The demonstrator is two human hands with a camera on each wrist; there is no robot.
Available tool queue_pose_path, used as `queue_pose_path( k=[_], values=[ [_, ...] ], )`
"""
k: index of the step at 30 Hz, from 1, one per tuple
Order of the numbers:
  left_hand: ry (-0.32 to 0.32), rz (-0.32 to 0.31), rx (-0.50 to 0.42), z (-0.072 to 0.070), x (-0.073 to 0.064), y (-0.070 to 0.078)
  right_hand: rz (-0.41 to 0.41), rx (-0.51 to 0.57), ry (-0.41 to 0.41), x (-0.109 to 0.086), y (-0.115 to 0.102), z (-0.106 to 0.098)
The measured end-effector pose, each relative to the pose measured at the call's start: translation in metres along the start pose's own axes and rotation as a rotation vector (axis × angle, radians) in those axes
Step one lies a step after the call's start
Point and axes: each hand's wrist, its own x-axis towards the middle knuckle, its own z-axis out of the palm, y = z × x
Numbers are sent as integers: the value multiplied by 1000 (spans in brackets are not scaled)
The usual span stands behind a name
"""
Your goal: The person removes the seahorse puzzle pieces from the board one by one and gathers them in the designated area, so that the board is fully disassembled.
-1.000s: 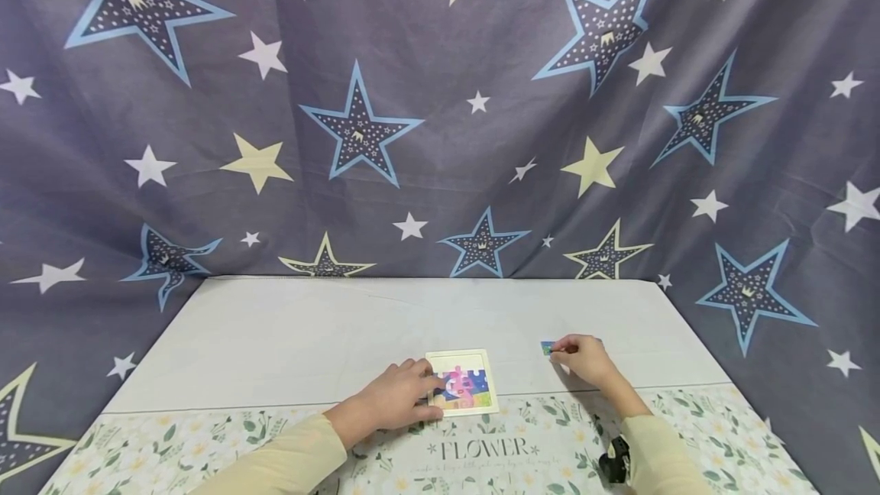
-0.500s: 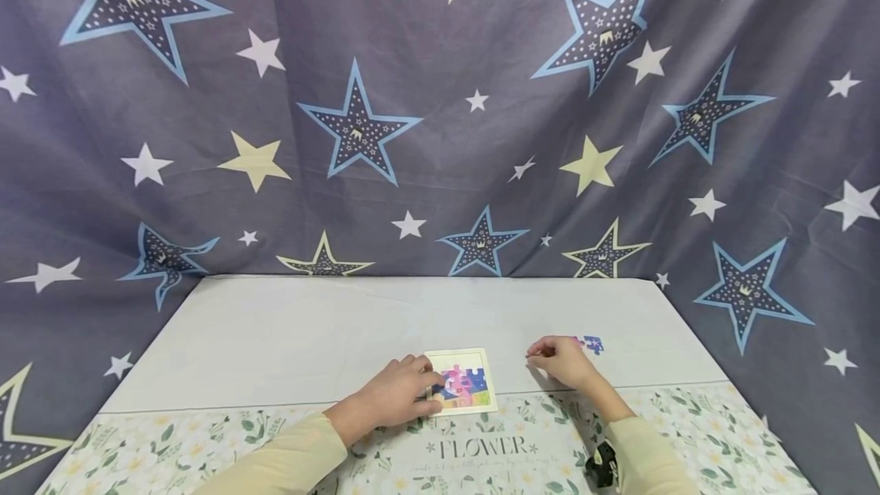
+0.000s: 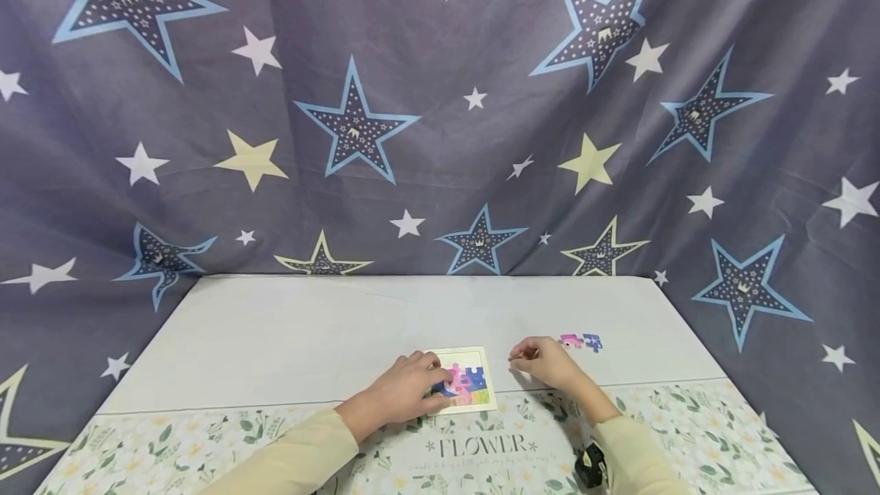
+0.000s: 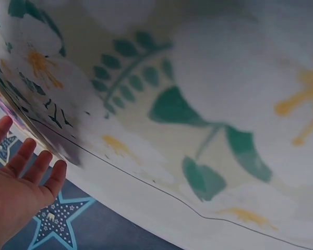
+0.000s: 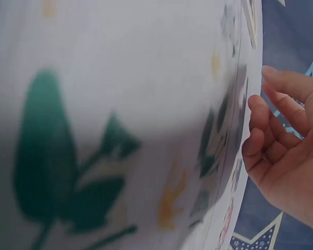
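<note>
A square puzzle tray with a pale frame lies in the middle of the table, partly filled with pink, blue and green pieces. My left hand rests over its left side, fingers spread on the picture and thumb by the near edge. In the left wrist view, the fingers lie along the tray's rim. Right of the tray, my right hand pinches a puzzle piece between thumb and fingertips; the piece is almost wholly hidden. Behind that hand lie a pink puzzle piece and a blue puzzle piece.
The table has a plain white far part and a floral near part printed with the word FLOWER. A star-patterned curtain hangs along the back and sides. A black device sits at the right wrist.
My right hand has drawn a blue-green puzzle piece leftward from the right-hand group toward the tray, uncovering the pink and blue pieces. My left hand has shifted slightly right over the tray.
</note>
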Motion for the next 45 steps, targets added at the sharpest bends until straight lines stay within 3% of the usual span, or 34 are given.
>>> queue_pose_path(
  k=[7,12,21,27,45],
  values=[
    [16,-3,0,1,4,2,-82,-19,-44,0,-14,8],
    [16,4,-8,2,4,3,-76,-66,-79,0,-20,15],
    [2,27,-17,0,5,1,-118,-20,-177,0,-28,24],
    [15,47,-16,0,4,2,-105,-41,-205,-1,-34,28],
    [-11,16,12,1,5,3,-85,-83,-220,1,-37,32]
  ],
)
